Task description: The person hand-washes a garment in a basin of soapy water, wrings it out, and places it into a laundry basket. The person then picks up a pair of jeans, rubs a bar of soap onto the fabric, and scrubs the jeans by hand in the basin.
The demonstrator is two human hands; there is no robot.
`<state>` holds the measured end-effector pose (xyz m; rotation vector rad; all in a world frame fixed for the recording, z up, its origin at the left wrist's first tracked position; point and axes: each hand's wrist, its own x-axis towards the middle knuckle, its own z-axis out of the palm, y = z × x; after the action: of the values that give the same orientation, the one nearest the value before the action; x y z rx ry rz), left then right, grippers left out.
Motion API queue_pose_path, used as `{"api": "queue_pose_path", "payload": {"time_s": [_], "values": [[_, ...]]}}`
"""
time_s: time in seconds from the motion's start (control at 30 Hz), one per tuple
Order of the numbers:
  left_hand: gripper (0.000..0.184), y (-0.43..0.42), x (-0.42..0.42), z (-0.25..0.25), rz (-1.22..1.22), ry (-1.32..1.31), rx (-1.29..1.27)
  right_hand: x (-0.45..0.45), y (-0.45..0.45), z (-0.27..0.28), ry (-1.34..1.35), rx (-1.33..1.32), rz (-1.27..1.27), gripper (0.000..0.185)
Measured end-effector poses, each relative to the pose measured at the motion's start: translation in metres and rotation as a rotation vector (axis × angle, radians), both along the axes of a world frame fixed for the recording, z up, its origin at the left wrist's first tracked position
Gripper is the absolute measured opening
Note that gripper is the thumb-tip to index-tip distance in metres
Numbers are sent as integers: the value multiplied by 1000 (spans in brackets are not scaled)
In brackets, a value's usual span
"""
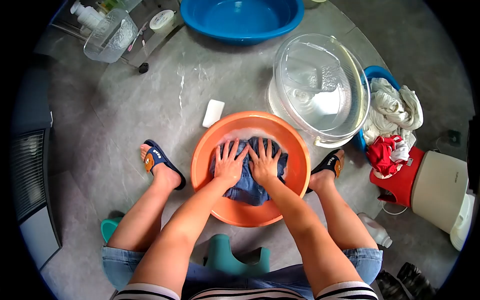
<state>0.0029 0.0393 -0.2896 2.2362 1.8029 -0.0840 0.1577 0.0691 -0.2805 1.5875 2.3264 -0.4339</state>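
Both hands rest on a dark blue denim garment (248, 189) in a round orange basin (200, 177) on the floor. My left hand (230, 165) lies flat on its left part with fingers spread. Close beside it, my right hand (264, 165) presses on the right part, its fingers also spread and pointing away from me. Neither hand grips the cloth. Whitish, sudsy water (246, 133) shows at the basin's far side. A white block like a bar of soap (213, 113) lies on the floor just beyond the basin.
A clear plastic bucket (367, 95) holding water stands beyond the basin to the right, near a blue tub (375, 71) heaped with white clothes (395, 107) and red cloth (384, 154). Another blue basin (242, 34) is farther ahead. A teal stool (227, 257) and slippered feet surround the orange basin.
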Motion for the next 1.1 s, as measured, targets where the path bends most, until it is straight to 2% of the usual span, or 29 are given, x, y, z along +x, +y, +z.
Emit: {"api": "queue_pose_path", "payload": {"time_s": [0.13,0.23,0.27,0.37,0.4,0.5,0.53,0.63,0.67,0.7,0.77,0.83,0.87,0.9,0.97,1.03,1.1], "values": [[61,21,-2,-6,29,14,-181,4,31,-16,2,-9,101,64],[65,29,-10,-5,46,-137,-153,15,50,6,230,-169,-3,65],[71,32,-19,-3,73,-277,-97,19,52,0,400,-62,-121,65],[76,33,-35,-3,165,-655,-61,47,62,-32,602,-487,-461,52],[83,29,-36,-2,183,-613,-73,46,64,-8,702,-783,-736,42],[88,18,-35,21,140,-458,-277,55,48,29,1082,-1349,-994,42],[90,21,-35,20,145,-595,-438,53,46,45,1040,-1521,-1081,42],[84,15,-39,24,202,-737,-655,57,43,79,1180,-1409,-1136,44],[78,20,-44,25,227,-1028,-925,61,41,78,1292,-1180,-1113,46],[74,23,-48,24,440,-1056,-1223,70,43,66,1218,-1141,-1302,47],[71,34,-47,60,839,-1138,-1427,82,40,30,858,-577,-1097,45],[72,37,-39,52,634,-593,-913,71,36,39,532,-228,-724,47],[72,38,-35,46,520,-328,-654,61,33,42,417,-134,-535,53],[69,29,-32,43,474,-407,-344,54,30,45,413,-119,-313,65],[70,21,-23,30,232,-329,39,31,24,50,239,-6,-4,76],[71,8,-5,40,83,-249,-28,21,16,19,148,-108,132,82],[74,-6,-4,21,42,-261,-117,14,18,0,89,-74,132,77]]}}
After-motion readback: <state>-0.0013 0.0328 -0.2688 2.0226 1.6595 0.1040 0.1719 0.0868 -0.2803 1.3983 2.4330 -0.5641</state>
